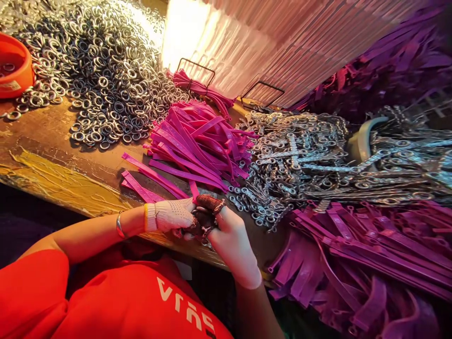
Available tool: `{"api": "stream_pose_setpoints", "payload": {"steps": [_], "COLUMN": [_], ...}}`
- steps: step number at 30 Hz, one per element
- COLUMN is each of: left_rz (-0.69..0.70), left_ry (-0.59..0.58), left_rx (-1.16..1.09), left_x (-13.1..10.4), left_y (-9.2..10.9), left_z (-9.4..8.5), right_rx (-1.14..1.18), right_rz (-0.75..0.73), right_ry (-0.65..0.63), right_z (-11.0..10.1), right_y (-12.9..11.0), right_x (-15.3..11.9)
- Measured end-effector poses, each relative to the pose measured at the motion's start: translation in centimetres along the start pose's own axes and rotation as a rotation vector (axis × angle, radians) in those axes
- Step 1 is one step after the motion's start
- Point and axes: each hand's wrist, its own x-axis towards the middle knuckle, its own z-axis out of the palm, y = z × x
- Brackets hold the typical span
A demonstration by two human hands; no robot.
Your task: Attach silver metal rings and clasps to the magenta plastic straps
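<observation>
I log: left hand (172,214), right hand (229,235) meeting at table edge (70,197), fingers pinched on pink strap (194,189); strap pile (201,141) at 12 o'clock; bare tabletop at 10 o'clock.

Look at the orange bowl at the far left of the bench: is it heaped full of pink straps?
No, the orange bowl holds only a few metal rings, while the pink straps lie in a pile on the bench.

Single head cam, no second view to overlap. Looks forward and steeply down over the wearer's chest onto the workbench (52,141), close range. Bench near edge runs diagonally, lower right to upper left, so view is rolled. Frame top reaches the corrugated sheet (282,42) behind the bench.
</observation>
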Motion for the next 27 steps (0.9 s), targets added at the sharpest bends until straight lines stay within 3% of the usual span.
{"api": "stream_pose_setpoints", "payload": {"steps": [3,7,10,13,15,18,22,24,27], "left_rz": [0.011,0.09,0.064,0.053,0.11,0.202,0.175,0.156,0.106], "left_ry": [-0.005,0.004,0.086,0.214,0.308,0.356,0.383,0.335,0.243], "left_rx": [-0.008,-0.225,-0.313,-0.295,-0.218,-0.148,-0.196,-0.224,-0.227], "left_x": [0.2,0.6,0.5,-0.1,-0.4,-0.5,-0.5,-0.7,-0.8], "left_y": [0.4,0.3,-0.3,-0.6,-0.5,-0.1,0.4,0.4,0.3], "left_z": [0.1,-0.1,-0.2,0.1,0.7,1.7,2.7,2.8,2.8], "right_rx": [0.066,0.303,0.511,0.625,0.654,0.668,0.539,0.496,0.465], "right_rz": [0.094,0.28,0.38,0.415,0.419,0.413,0.377,0.346,0.246], "right_ry": [0.039,0.322,0.49,0.551,0.554,0.555,0.549,0.468,0.238], "right_z": [-0.1,-0.7,-1.1,-0.9,-0.3,0.9,1.3,0.7,-0.5], "right_y": [0.3,1.1,1.8,2.0,1.7,1.0,0.8,1.1,1.6], "right_x": [0.1,0.0,-0.3,-0.8,-1.2,-1.7,-2.4,-2.7,-2.9]}}
